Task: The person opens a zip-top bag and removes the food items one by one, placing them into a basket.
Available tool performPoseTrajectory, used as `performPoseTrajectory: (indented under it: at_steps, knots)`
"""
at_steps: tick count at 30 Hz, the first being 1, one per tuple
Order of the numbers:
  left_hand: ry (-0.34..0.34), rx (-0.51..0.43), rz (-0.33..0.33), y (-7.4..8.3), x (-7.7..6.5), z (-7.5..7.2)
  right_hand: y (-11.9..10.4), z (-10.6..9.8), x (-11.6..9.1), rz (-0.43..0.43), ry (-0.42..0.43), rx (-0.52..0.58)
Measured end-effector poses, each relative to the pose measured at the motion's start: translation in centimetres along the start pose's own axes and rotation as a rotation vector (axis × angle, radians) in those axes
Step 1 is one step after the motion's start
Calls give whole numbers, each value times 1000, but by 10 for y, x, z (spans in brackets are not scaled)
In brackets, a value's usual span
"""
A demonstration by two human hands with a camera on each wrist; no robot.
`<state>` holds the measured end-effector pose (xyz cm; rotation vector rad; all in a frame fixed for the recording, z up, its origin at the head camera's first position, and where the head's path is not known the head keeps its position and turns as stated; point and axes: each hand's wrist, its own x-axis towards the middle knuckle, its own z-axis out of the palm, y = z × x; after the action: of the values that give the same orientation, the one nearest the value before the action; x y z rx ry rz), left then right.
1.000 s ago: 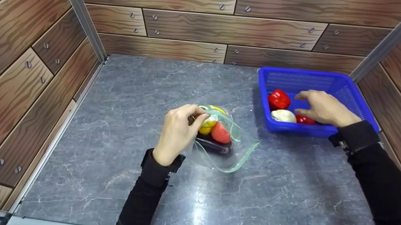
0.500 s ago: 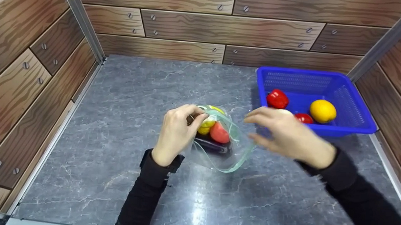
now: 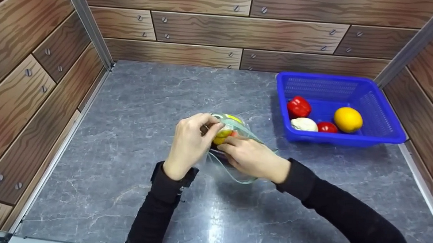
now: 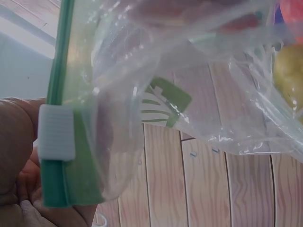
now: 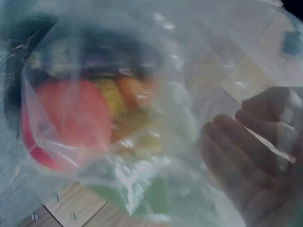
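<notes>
A clear zip bag [image 3: 246,129] with a green-edged mouth lies at mid-table. My left hand [image 3: 190,144] pinches its rim beside the white slider [image 4: 57,132], seen in the left wrist view. Into the mouth reaches my right hand [image 3: 253,157], fingers slightly bent among the contents; its fingertips are partly hidden. The right wrist view, blurred by film, shows that hand [image 5: 251,151] with nothing visible in it. Inside the bag are a pinkish-red round fruit [image 5: 71,123], yellow produce [image 3: 221,135] and a dark eggplant [image 3: 217,153], mostly covered by the right hand.
At the right stands a blue basket [image 3: 343,140]. It holds a red bell pepper [image 3: 299,107], a white garlic-like bulb [image 3: 304,124], a tomato [image 3: 327,127] and a yellow-orange citrus fruit [image 3: 348,120]. Wood-patterned walls [image 3: 191,29] enclose the grey table [image 3: 159,86].
From above the basket, my right hand has swung left and down into the bag's mouth. The citrus fruit it covered is now exposed in the basket. My left hand keeps its pinch.
</notes>
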<state>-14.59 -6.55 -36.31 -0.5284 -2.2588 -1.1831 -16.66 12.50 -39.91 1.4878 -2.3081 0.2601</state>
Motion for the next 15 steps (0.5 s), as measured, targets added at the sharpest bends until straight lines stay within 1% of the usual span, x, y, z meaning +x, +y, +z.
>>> performPoseTrajectory:
  at_steps: [2,9,15]
  knots:
    - [-3,0,2,0,0,0,1,8,6,28,-47,-46]
    - [2,32,17,2,1,-1,8,21,22,108,-161,-81]
    - [1,20,19,1,1,-2,13,30,32,202,-248,-122]
